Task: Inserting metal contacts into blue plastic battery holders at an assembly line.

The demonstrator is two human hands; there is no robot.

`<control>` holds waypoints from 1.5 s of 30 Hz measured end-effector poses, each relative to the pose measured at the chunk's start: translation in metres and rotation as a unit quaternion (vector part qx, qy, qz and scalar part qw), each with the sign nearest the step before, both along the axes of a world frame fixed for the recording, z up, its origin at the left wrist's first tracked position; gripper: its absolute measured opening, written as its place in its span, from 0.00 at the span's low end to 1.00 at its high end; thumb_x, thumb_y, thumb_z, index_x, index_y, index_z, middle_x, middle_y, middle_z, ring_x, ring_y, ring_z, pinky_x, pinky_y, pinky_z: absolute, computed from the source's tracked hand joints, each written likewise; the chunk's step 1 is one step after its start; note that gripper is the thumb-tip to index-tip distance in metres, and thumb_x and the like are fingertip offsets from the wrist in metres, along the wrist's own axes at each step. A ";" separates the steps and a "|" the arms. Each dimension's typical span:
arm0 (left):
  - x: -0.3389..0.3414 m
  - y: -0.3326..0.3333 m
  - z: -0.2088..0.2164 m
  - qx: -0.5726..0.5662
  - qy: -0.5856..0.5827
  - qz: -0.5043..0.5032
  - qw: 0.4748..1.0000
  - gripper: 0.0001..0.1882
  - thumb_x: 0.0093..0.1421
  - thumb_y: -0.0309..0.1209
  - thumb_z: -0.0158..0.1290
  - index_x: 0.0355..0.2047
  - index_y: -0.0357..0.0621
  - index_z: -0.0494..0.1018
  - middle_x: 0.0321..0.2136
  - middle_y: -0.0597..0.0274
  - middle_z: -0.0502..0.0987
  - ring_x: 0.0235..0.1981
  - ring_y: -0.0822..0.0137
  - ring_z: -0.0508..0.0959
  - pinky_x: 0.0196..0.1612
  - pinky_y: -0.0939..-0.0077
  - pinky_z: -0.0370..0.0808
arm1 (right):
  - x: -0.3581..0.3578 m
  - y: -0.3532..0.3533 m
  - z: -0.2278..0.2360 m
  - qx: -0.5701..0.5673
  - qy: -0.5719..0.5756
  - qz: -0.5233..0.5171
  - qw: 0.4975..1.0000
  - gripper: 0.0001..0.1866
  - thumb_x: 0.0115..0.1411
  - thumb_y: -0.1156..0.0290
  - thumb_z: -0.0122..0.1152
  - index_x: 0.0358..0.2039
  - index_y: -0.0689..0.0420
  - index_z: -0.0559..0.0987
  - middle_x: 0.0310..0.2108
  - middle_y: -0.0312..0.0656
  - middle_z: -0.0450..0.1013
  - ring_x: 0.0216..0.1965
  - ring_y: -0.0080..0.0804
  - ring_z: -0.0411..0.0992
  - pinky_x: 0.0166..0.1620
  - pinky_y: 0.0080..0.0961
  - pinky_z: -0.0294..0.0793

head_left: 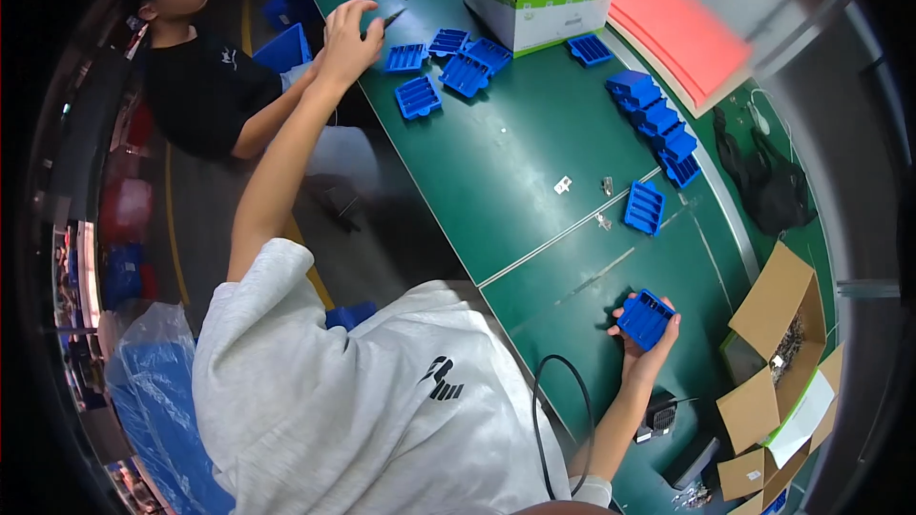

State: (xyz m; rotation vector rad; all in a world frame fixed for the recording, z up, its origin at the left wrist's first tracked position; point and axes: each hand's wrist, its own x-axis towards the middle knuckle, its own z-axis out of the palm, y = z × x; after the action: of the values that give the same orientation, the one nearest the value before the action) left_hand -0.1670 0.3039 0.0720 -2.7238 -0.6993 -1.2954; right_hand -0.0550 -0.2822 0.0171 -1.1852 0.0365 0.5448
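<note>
My right hand [649, 348] grips a blue slotted plastic case [646, 319], its open compartments facing up, above the near right of the green table. My left hand [351, 43] is stretched far out over the table's left edge, thumb and index finger apart. A dark pointed tool [394, 16] lies at its thumb tip; I cannot tell whether they touch. Another blue case [645, 208] rests beyond my right hand, with small metal pieces [563, 185] to its left. Several more blue cases [466, 73] are grouped near my left hand.
A row of blue cases [655, 117] runs along the right side. A green and white carton [563, 0] stands at the back. Open cardboard boxes [778, 343], one with small metal parts, are at right. A black cable [537, 401] loops nearby. Another person [205, 86] sits at left.
</note>
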 end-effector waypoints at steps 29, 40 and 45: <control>0.020 -0.284 -0.033 -0.590 0.014 -0.284 0.755 0.17 0.60 0.41 0.55 0.39 0.40 0.73 0.35 0.64 0.73 0.37 0.73 0.72 0.44 0.78 0.68 | -0.005 -0.012 -0.002 0.022 0.005 -0.002 1.000 0.30 0.64 0.40 0.37 0.54 0.51 0.61 0.40 0.52 0.71 0.30 0.42 0.75 0.22 0.31 0.77; 0.125 -0.359 -0.035 -0.759 0.083 -0.625 0.165 0.28 0.58 0.43 0.47 0.50 0.31 0.69 0.51 0.40 0.72 0.54 0.49 0.71 0.63 0.51 0.57 | 0.020 -0.006 0.016 0.142 0.098 -0.041 0.984 0.29 0.62 0.42 0.41 0.49 0.55 0.65 0.40 0.53 0.72 0.30 0.49 0.75 0.26 0.35 0.71; 0.134 -0.389 -0.037 -0.754 0.134 -0.600 0.232 0.20 0.58 0.44 0.46 0.13 0.53 0.58 0.56 0.39 0.67 0.61 0.37 0.61 0.63 0.42 0.54 | 0.017 -0.030 0.025 0.093 0.049 -0.077 0.991 0.29 0.62 0.42 0.38 0.47 0.56 0.65 0.36 0.56 0.72 0.26 0.47 0.75 0.22 0.31 0.71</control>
State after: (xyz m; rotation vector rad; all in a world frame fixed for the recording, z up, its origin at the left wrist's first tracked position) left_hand -0.0329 -0.0850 0.0354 0.8597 -0.3390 -0.3711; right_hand -0.0376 -0.3121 0.0417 -0.9650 0.1575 0.4587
